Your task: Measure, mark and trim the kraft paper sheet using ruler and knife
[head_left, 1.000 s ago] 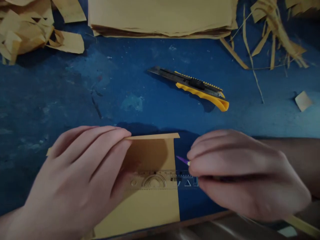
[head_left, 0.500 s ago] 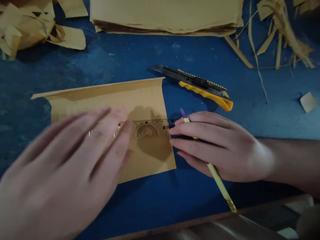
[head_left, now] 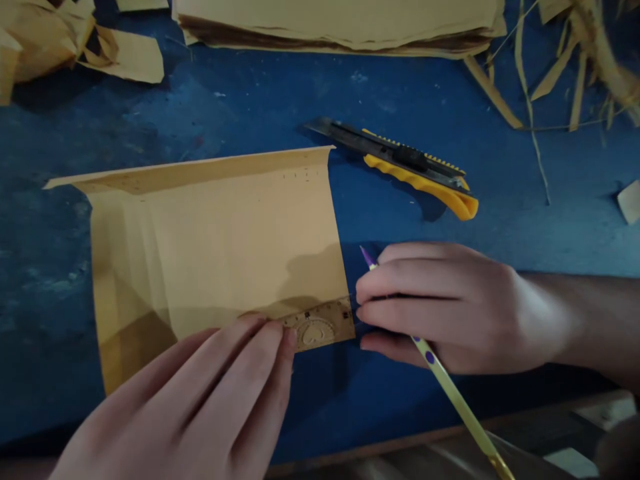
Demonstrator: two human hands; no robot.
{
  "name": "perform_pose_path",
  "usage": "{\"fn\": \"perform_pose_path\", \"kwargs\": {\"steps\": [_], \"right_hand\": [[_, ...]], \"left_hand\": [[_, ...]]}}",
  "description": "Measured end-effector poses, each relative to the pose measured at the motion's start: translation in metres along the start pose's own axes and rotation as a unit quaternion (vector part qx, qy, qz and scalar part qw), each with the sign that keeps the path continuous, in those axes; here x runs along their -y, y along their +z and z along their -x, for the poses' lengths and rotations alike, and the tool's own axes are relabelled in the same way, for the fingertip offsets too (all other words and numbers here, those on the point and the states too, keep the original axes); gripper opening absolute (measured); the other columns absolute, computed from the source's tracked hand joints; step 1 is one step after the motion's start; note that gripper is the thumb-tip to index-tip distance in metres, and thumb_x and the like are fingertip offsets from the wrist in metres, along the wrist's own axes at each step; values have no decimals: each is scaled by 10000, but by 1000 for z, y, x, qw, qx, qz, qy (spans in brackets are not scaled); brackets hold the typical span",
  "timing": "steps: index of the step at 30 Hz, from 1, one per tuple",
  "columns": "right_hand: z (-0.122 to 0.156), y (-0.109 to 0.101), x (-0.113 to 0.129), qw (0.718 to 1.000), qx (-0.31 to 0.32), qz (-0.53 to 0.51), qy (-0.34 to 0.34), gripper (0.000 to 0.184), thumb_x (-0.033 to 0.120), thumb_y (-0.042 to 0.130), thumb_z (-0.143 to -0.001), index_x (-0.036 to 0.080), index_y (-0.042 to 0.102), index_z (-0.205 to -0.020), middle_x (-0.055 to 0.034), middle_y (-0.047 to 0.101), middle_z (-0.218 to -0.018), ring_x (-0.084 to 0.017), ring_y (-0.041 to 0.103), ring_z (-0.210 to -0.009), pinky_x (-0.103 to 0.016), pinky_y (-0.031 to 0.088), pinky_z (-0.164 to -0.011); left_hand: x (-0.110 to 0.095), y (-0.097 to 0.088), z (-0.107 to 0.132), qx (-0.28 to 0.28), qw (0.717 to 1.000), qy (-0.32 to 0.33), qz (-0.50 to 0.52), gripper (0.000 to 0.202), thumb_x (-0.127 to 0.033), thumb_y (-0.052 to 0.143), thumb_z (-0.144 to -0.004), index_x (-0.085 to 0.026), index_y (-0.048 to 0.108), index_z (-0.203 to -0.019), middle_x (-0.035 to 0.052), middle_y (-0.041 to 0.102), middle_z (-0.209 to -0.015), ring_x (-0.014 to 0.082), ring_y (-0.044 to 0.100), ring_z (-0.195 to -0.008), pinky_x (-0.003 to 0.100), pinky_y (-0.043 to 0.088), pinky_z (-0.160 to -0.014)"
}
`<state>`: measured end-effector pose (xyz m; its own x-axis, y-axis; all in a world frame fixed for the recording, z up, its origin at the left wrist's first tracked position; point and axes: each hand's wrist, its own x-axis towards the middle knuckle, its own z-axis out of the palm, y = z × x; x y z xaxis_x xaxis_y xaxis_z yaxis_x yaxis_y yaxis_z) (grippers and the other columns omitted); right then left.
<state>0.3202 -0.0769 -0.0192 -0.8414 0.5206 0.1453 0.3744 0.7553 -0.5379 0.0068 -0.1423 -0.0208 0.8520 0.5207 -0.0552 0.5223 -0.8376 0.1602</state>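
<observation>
A sheet of brown paper [head_left: 225, 240] lies before me, its far edge folded up. Across its near right corner sits a clear ruler [head_left: 320, 325] with a protractor pattern. My left hand [head_left: 215, 393] presses on the ruler with its fingers close together; they hide the ruler's left part. My right hand [head_left: 440, 307] is closed around a pale yellow pencil [head_left: 457, 397] with purple spots. The pencil's purple tip points up and left, just off the paper's right edge. Its fingertips are beside the ruler's right end; whether they touch it I cannot tell.
A yellow and black utility knife [head_left: 415, 167] lies beyond my right hand, blade out. At the back is a stack of brown paper [head_left: 340, 30]. Crumpled paper scraps [head_left: 45, 40] are at the left, thin paper strips [head_left: 560, 73] at the right. The blue table [head_left: 240, 100] ends nearby.
My left hand and the ruler have moved down the paper toward its near edge, uncovering the middle of the sheet. My right hand, with the pencil, has shifted slightly nearer and right.
</observation>
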Motion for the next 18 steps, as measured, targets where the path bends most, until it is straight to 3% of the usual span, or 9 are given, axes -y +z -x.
{"fn": "perform_pose_path", "kwargs": {"steps": [3, 9, 18], "right_hand": [[0, -1, 0, 1000, 10, 11, -15, 197, 233, 586, -1012, 183, 652, -833, -59, 672, -932, -166, 572, -810, -335, 536, -772], [3, 0, -2, 998, 19, 51, -33, 210, 338, 596, -1013, 188, 663, -881, -45, 630, -871, -183, 552, -786, -355, 507, -732], [3, 0, -1, 997, 15, 70, -30, 280, 370, 582, -1019, 192, 659, -817, -38, 626, -809, -184, 545, -760, -358, 498, -718]], "left_hand": [[-3, 0, -3, -70, 997, -14, 26, 455, -200, 460, -978, -185, 607, -1408, 79, 582, -1516, 297, 619, -1322, 387, 634, -973], [-6, 0, -2, -70, 997, 7, 25, 493, -100, 462, -932, -163, 600, -1401, 108, 609, -1486, 314, 620, -1325, 372, 657, -935], [-10, -3, -3, -71, 997, 11, 22, 481, -124, 476, -939, -149, 597, -1403, 127, 612, -1476, 318, 631, -1309, 371, 673, -900]]}}
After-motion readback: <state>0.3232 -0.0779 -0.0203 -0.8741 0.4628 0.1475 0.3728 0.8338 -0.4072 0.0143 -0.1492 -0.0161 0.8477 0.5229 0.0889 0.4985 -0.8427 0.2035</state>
